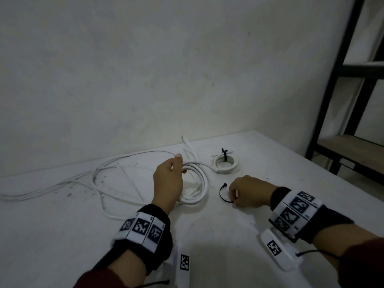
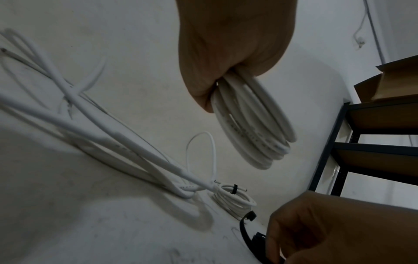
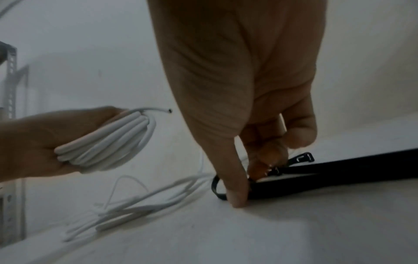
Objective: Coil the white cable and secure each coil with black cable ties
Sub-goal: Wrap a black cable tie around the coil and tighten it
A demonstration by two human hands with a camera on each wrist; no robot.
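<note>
- White cable coil (image 1: 194,183) is gripped in the left hand (image 1: 168,181), fingers curled round the bunched turns, lifted off the tabletop (image 1: 228,235).
- Right hand (image 1: 249,193) pinches a black cable tie (image 1: 223,194) lying on the tabletop, just beside the coil.
- Tied coil (image 1: 225,164) sits behind; loose cable (image 1: 62,186) trails left.
- Risk: the turns look springy; a slackened grip while threading the tie would likely let them fan apart.
- Risk: the trailing cable could drag and distort the coil.

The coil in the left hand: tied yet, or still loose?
Still loose. The coil has no tie around it; the left hand grips its loops. The right hand pinches a black cable tie at the table.
</note>
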